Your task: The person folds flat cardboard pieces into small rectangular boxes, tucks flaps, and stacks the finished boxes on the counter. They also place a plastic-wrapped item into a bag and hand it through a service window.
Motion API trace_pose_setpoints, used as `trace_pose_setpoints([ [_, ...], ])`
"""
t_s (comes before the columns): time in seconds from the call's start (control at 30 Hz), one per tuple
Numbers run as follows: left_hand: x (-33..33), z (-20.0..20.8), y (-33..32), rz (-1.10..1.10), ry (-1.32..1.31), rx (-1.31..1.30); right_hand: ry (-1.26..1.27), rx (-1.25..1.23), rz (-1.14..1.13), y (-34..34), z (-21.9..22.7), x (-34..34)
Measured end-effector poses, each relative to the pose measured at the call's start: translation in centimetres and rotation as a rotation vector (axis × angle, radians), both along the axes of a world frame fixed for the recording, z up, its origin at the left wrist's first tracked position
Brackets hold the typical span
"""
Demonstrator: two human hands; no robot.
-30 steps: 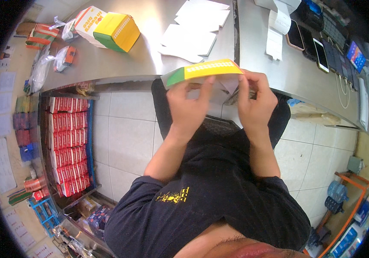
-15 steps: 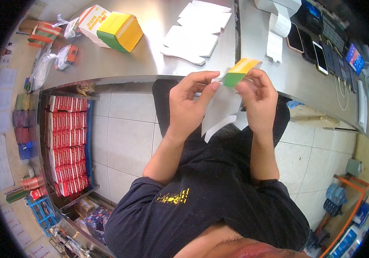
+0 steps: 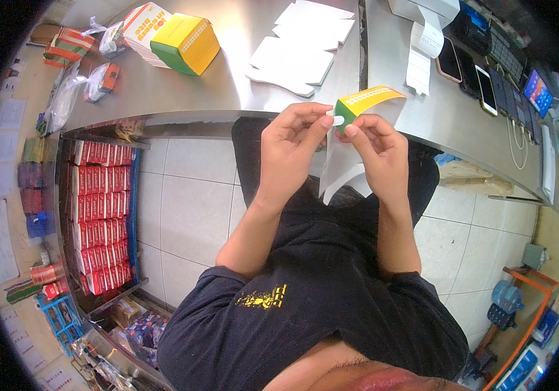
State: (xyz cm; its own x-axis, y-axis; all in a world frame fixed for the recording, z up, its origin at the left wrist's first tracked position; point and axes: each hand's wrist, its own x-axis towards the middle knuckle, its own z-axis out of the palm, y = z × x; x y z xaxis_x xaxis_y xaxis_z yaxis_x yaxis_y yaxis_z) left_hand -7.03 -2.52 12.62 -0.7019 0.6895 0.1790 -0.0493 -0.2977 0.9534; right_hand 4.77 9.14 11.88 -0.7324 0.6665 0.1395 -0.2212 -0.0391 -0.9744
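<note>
Fingers [image 3: 317,133], L/R, clamped on yel. carton [image 3: 374,96], long axis crosswise, grn. end [image 3: 346,112] L.

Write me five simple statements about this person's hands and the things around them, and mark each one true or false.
1. The left hand and right hand are both on one yellow-and-green carton. True.
2. The white sheets are on the floor. False: they lie on the metal counter.
3. A white-edged phone lies on the person's right. True.
4. The red-and-white boxes sit on the person's right. False: they are on the person's left, lower than the counter top.
5. The stack of cartons is to the right of the white sheets. False: it stands to their left.
</note>
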Motion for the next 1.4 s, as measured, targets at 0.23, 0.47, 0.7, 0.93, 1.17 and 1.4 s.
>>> trace_pose_setpoints([
  [0.23,-0.2,0.3,-0.1,-0.028,-0.035,-0.035,0.042,-0.046,0.115,1.1,-0.8,-0.3],
  [0.47,0.4,-0.3,0.4,0.094,0.135,-0.001,-0.023,0.397,-0.13,-1.3,-0.3,-0.8],
  [0.7,1.2,-0.3,0.9,0.175,0.349,-0.147,-0.066,0.098,0.001,-0.7,-1.5,0.0],
  [0.93,1.0,-2.1,0.8,0.27,0.259,-0.045,-0.383,0.209,-0.051,-1.2,-0.1,0.6],
  [1.17,1.1,-4.4,0.2,0.132,0.06,-0.091,-0.225,-0.008,0.083,-2.6,-6.1,0.7],
  [1.4,2.5,-5.2,0.6,0.393,0.391,-0.272,-0.21,0.171,-0.405,1.1,-7.1,1.2],
])
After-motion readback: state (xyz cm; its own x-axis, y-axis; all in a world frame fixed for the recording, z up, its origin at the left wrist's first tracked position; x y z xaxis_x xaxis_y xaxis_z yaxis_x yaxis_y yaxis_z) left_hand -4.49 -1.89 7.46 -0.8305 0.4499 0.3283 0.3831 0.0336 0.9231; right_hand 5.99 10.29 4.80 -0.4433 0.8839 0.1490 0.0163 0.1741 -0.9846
